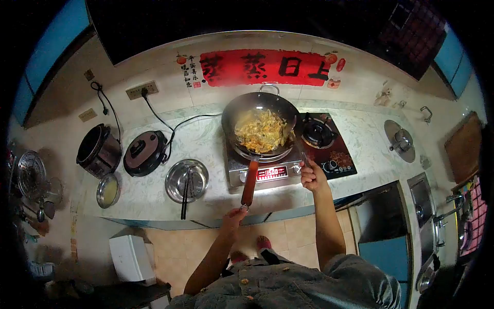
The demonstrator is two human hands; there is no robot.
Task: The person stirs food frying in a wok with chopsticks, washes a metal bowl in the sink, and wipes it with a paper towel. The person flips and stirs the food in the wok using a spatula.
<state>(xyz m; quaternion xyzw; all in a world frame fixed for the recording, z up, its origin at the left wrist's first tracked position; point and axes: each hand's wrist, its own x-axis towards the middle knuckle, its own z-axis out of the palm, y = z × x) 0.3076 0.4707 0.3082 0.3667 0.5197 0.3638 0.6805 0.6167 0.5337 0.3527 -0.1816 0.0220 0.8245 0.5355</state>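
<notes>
A dark wok (232, 110) sits on the induction cooker (236, 175), whose red display is lit. Cooked yellow-brown food (261, 131) fills the middle of the wok, with some haze over its left side. My left hand (234, 216) is closed round the end of the wok's reddish-brown handle (250, 183), which points toward me. To the right of it, my right hand (313, 176) grips a thin-handled spatula (302, 150) that reaches up to the wok's right edge. The spatula's head is hard to make out against the food.
A metal bowl (172, 180) with black chopsticks (185, 195) stands left on the counter. Beyond it are a cooker lid (146, 152), an electric pressure cooker (98, 152) and a small bowl (108, 190). Right of the wok are a gas burner (318, 131) and a pot lid (400, 140).
</notes>
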